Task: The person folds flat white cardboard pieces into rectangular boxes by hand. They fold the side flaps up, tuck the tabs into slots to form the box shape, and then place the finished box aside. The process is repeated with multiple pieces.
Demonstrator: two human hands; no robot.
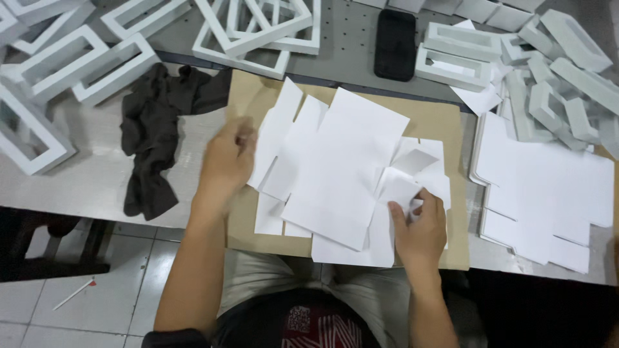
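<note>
A flat white die-cut paper sheet (342, 167) lies spread over a brown cardboard mat (445, 129) at the table's front edge. My left hand (225, 161) hovers at the sheet's left flaps, blurred, fingers loosely curled; I cannot tell whether it touches the paper. My right hand (419, 222) pinches a folded white flap (403, 190) at the sheet's lower right corner.
A stack of flat white die-cut sheets (548, 187) sits to the right. White folded frame-like boxes (77, 58) crowd the back left, more (554, 71) the back right. A dark cloth (158, 135) lies left of the mat. A black phone (394, 44) rests at the back.
</note>
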